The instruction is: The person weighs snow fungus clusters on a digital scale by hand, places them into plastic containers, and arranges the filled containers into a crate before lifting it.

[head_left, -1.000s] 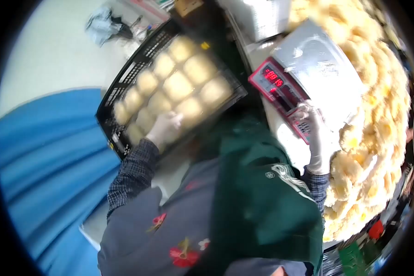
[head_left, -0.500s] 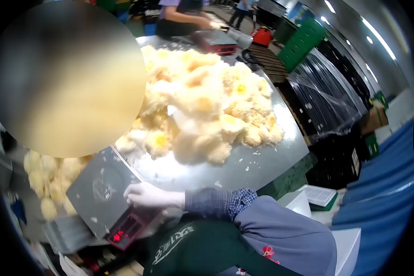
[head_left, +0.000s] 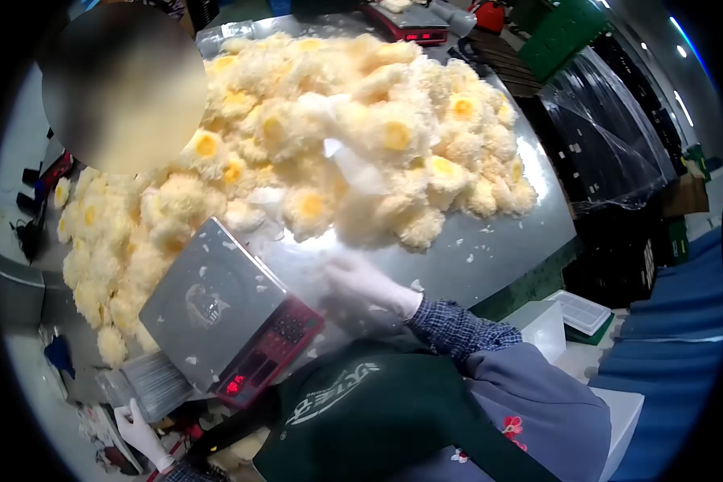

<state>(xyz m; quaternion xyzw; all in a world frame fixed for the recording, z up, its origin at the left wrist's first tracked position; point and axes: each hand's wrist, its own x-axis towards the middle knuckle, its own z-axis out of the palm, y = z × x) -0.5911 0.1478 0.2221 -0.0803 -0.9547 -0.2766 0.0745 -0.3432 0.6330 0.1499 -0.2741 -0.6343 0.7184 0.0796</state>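
Observation:
My left hand [head_left: 141, 435], in a pale glove, is at the lower left with its fingers closed on the corner of a stack of clear plastic trays [head_left: 149, 387]. My right hand [head_left: 369, 283], also gloved, is over the bare metal near the table's front edge, right of the scale; its fingers are smeared by motion. Between the hands stands a red digital scale [head_left: 217, 301] with a grey plate and lit red digits, bearing only small pale scraps. A large heap of frilly cream clumps [head_left: 297, 132] with yellow centres lies beyond my hands.
The heap spreads over the metal table [head_left: 490, 253] and down its left side. A second red scale [head_left: 410, 26] stands at the far edge. White boxes [head_left: 538, 329] are beside my right arm. Green crates [head_left: 566, 36] and film-wrapped black crates [head_left: 610, 132] stand at the right.
My right hand has moved off the scale toward the right, over the table. My left hand has come up to the stack of plastic trays. The view has shifted, and the far co-worker is mostly out of frame.

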